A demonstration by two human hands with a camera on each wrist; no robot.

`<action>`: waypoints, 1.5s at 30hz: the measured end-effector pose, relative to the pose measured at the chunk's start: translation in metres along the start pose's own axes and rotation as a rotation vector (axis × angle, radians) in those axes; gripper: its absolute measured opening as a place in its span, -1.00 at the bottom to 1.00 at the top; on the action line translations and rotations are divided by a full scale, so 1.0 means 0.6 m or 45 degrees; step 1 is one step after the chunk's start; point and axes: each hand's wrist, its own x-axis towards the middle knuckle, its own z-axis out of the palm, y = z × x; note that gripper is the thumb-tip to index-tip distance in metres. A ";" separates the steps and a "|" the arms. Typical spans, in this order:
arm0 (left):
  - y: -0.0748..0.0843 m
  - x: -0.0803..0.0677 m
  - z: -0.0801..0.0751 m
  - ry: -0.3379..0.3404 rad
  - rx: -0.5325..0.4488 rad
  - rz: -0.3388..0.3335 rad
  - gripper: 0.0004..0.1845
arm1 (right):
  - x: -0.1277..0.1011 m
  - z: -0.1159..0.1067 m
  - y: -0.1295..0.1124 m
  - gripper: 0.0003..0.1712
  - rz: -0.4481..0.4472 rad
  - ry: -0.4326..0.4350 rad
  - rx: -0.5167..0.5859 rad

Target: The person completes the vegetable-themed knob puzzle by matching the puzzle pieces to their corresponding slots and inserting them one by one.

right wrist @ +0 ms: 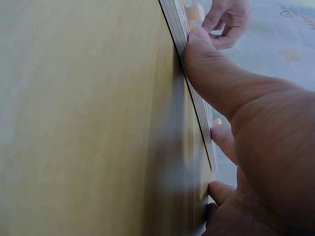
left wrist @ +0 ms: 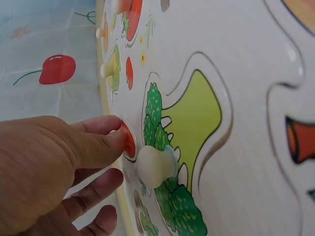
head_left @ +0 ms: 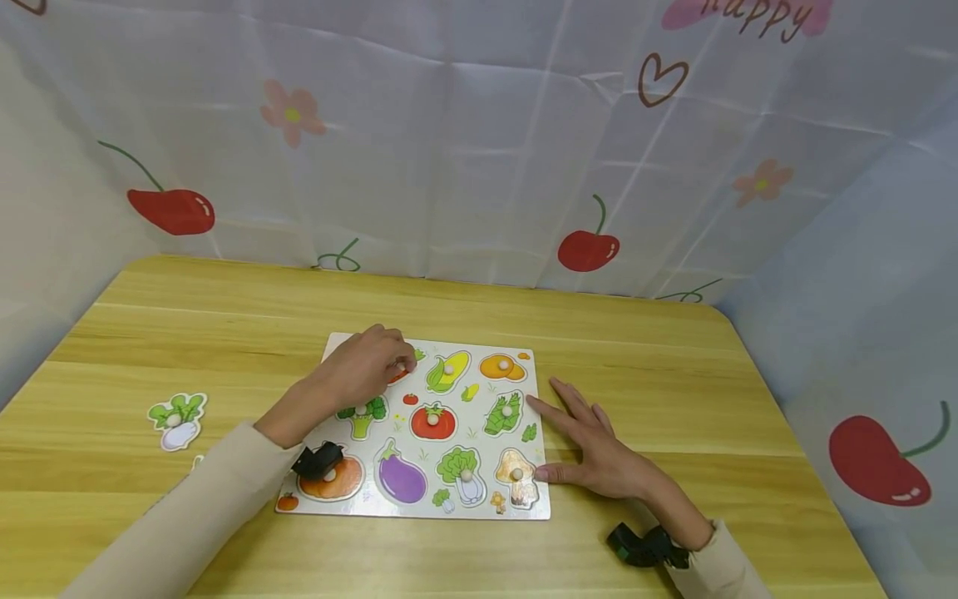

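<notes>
A vegetable peg puzzle board [head_left: 419, 509] lies flat on the wooden table [head_left: 224, 316]. My left hand [head_left: 400, 366] is at its far left corner, with curled fingers pinching a small red piece [head_left: 399, 376]. In the left wrist view the thumb of that hand [left wrist: 120, 147] presses on the red piece [left wrist: 129, 140], just beside the broccoli piece [left wrist: 167, 147] and its white knob. My right hand [head_left: 572, 437] lies flat on the table by the board's right edge, fingers spread. Its thumb [right wrist: 197, 39] touches the board's edge [right wrist: 170, 19].
A loose white radish piece [head_left: 175, 416] lies on the table far to the left. Tomato [head_left: 432, 423], eggplant [head_left: 400, 478], corn [head_left: 447, 372] and other pieces sit in the board. Printed cloth walls [head_left: 479, 150] close in the table behind and at both sides.
</notes>
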 end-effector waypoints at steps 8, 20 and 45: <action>-0.003 -0.013 -0.013 0.005 -0.037 -0.018 -0.82 | 0.002 0.000 -0.004 0.05 -0.003 -0.010 -0.003; -0.024 -0.051 -0.033 0.016 -0.132 -0.152 -0.85 | 0.002 0.001 -0.002 0.05 -0.004 -0.014 -0.004; -0.087 -0.172 -0.119 0.242 -0.158 -0.128 -0.79 | 0.000 -0.001 -0.002 0.05 -0.007 -0.009 -0.008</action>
